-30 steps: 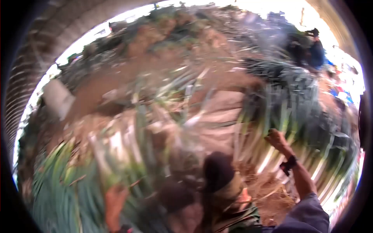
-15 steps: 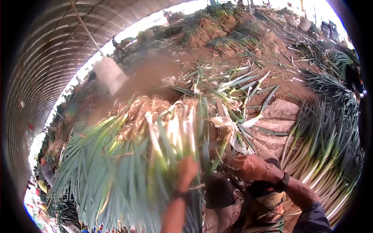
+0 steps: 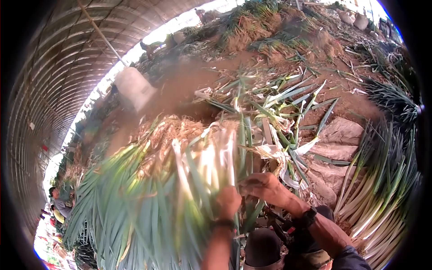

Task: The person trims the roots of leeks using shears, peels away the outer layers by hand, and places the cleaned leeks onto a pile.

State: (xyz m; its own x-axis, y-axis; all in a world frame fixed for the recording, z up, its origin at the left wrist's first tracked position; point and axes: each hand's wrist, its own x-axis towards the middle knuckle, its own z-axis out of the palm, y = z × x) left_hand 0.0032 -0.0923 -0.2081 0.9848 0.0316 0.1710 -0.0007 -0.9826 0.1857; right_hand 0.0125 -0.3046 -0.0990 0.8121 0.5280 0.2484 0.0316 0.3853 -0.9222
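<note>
My left hand [image 3: 228, 201] is closed around a green onion [image 3: 231, 157], whose white stem stands up above my fist with its roots at the far end. Close on its right, my right hand [image 3: 265, 188] is closed in a pinch beside the same stalk; what its fingertips hold is hidden. Beneath and left of my hands spreads a big heap of untrimmed green onions [image 3: 135, 202], leaves toward me and brown roots away. Several peeled, white-stemmed green onions [image 3: 373, 198] lie in a pile at my right.
Torn leaves and peelings [image 3: 279, 108] litter the soil ahead. A brown sheet of sacking [image 3: 335, 139] lies before the right pile. A white sack [image 3: 134, 87] hangs or stands near a pole at left. Another person [image 3: 62, 201] is at far left under the arched roof.
My right hand has moved left and slightly up, close to my left hand. The whole view has shifted a little to the right.
</note>
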